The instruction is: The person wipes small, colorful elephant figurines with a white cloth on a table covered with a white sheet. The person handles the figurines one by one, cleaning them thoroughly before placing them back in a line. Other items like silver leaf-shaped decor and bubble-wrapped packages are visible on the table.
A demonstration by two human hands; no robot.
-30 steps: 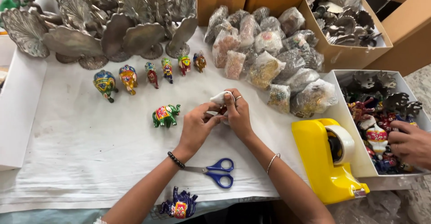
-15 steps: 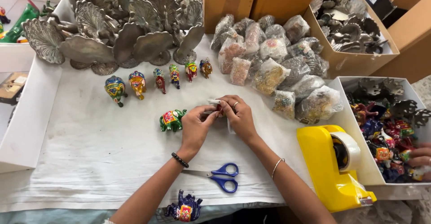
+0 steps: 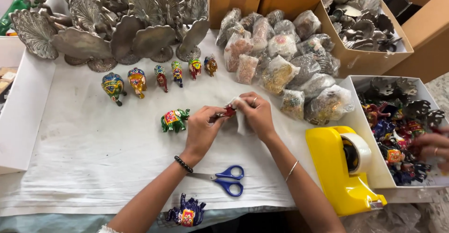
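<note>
My left hand (image 3: 202,129) and my right hand (image 3: 256,114) meet over the white table cover (image 3: 93,158). Between them they hold a small red painted figurine (image 3: 228,112) partly wrapped in a piece of white paper (image 3: 243,123). The right hand presses the paper around it; the left pinches the figurine's exposed end. A green painted elephant figurine (image 3: 174,119) stands just left of my left hand. Blue-handled scissors (image 3: 225,179) lie below my forearms.
A row of painted animal figurines (image 3: 159,76) stands behind, in front of silver peacock ornaments (image 3: 107,22). Plastic-wrapped bundles (image 3: 285,60) lie at right. A yellow tape dispenser (image 3: 343,170) sits beside a white box of figurines (image 3: 397,125), where another person's hand (image 3: 432,144) reaches.
The camera has shifted slightly. My hands keep working the paper around the figurine, now a bit lower in view. The other person's hand has moved within the white box.
</note>
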